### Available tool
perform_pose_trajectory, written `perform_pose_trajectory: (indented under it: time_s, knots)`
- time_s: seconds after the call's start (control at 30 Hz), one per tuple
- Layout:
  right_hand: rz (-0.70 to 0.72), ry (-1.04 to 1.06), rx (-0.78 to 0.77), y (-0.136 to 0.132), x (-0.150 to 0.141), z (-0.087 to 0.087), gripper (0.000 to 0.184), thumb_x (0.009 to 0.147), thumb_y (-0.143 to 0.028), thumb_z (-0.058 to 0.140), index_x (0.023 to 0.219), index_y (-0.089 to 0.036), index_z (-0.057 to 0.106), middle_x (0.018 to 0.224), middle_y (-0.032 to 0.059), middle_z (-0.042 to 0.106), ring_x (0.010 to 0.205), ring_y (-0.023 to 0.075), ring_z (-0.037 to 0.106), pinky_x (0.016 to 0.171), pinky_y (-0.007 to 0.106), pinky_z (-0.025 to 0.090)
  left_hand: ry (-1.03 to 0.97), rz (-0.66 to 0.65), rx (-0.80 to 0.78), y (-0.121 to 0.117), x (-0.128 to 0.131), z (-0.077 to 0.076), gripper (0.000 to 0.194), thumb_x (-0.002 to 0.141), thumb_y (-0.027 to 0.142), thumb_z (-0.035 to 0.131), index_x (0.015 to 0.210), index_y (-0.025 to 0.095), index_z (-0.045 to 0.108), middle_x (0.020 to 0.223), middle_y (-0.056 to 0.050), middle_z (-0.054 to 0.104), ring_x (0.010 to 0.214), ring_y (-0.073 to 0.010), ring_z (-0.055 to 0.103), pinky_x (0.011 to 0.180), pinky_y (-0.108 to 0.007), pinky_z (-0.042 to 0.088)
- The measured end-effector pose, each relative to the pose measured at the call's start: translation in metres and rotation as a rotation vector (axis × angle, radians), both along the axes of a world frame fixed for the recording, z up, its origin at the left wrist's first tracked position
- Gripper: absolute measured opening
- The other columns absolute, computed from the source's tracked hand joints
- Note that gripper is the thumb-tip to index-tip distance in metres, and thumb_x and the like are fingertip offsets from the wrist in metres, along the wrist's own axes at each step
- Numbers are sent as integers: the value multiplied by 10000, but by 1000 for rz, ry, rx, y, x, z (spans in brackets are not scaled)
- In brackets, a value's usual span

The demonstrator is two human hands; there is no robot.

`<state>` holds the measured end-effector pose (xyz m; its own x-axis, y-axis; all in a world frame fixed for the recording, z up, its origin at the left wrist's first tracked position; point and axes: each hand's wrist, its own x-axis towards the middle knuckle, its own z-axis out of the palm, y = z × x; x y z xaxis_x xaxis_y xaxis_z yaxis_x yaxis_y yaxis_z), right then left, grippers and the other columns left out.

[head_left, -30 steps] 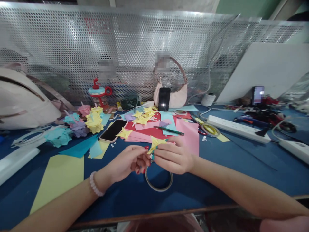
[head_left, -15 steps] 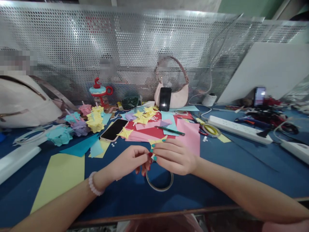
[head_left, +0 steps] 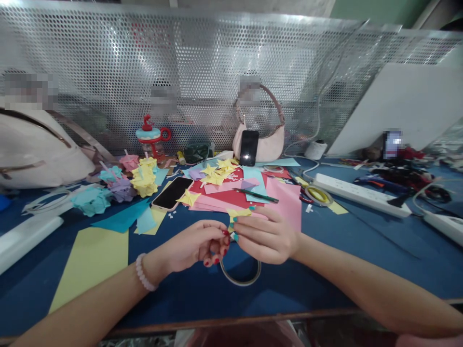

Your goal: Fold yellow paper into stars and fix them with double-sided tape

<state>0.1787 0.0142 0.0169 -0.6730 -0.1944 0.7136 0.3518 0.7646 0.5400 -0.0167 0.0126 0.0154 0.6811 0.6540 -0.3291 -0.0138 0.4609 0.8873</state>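
"Blue tabletop (head_left: 181, 301) nearest us, with a thin, pale ring (head_left: 241, 284) lying flat on it. What's above the ring?"

"Two bare hands, nearly meeting. The left hand (head_left: 195, 246), red-nailed, has its fingers curled and its thumb drawn in; I can't tell whether it grips anything. The right hand (head_left: 269, 236), teal-nailed, has its fingers closed together on a yellow folded-paper piece (head_left: 237, 213)."

"Where does that piece lie from the fingers?"

"At the right fingertips, showing just beyond them, away from the body. From the left thumb tip it is forward and slightly to the right. So the right hand is nearer, touching it, and the left fingertips are just beside."

"And its long axis?"

"Can't tell. The fingers hide too much of it."

"What comes past the hands?"

"A large pink paper sheet (head_left: 289, 207) ahead and to the right, then a slim green pen (head_left: 256, 194) lying crosswise. A black-screened phone in a pale case (head_left: 172, 193) lies flat on the left, and behind these is a cluster of yellow star-shaped folded papers (head_left: 224, 168)."

"Any brands or labels, further back?"

"None I can read. A black phone (head_left: 249, 147) leans on a pale pink handbag (head_left: 269, 144). Faint red marks (head_left: 142, 36) show at the perforated metal screen (head_left: 202, 62), too blurred to make out."
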Motion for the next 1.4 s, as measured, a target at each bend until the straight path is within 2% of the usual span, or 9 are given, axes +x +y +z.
perform_pose_trajectory:
  time_s: [0.17,0.27,0.33,0.4,0.5,0.63,0.77,0.97,1.4]
  knots:
    - [9,0,-7,0,1,-2,146,814,-124,537,709,-193,611,741,9,723,767,145,667,867,346,461,9,60,13,-2,2,0,131,627,254,587,636,142,518,504,24,543,374,-49,448,332,-132,303]
    - [14,-11,-95,-1,1,-4,112,812,-107,535,758,-184,597,780,33,718,801,159,658,866,365,452,47,76,86,-3,2,0,119,636,256,551,643,139,532,510,21,549,382,-47,447,348,-133,306]
    - [14,17,-292,-2,0,-3,83,810,-111,541,841,-179,576,821,48,704,841,164,641,845,367,459,97,50,179,-2,1,0,110,657,242,515,625,138,529,517,21,547,394,-50,451,362,-138,311]
    - [38,107,-603,-2,-1,-1,116,810,-129,546,911,-185,543,856,58,676,874,161,616,809,352,476,167,15,320,-2,-1,0,111,680,221,480,608,143,512,529,26,541,413,-57,463,377,-147,320]
    - [105,212,-1009,0,-3,4,103,812,-122,527,881,-198,527,921,65,617,910,144,580,788,314,482,306,27,597,-2,-2,-1,105,708,181,443,635,149,511,562,36,532,462,-68,481,440,-168,358]
    - [59,120,-1231,1,-2,6,126,796,-67,521,790,-192,524,998,57,561,965,131,542,846,300,451,473,21,839,-4,-1,1,160,729,142,392,601,156,487,520,51,479,488,-76,446,485,-186,332]
    - [-9,15,-1271,0,-4,4,139,795,-51,518,782,-189,522,1039,58,516,1030,141,499,897,322,423,508,-13,902,-6,0,4,196,733,141,374,542,163,416,498,55,431,493,-81,381,483,-200,281]
    - [-108,-40,-1196,-6,-8,6,144,787,-44,521,774,-188,527,1067,68,487,1088,173,443,934,369,390,513,-30,887,-6,0,1,147,721,150,372,583,162,421,547,51,411,519,-85,354,484,-205,261]
    - [-129,-24,-1277,-9,-10,5,167,776,-15,507,762,-181,506,1075,71,476,1078,172,458,899,353,414,510,-75,891,-6,-1,-1,142,741,147,378,608,157,428,566,48,412,538,-86,356,489,-202,265]
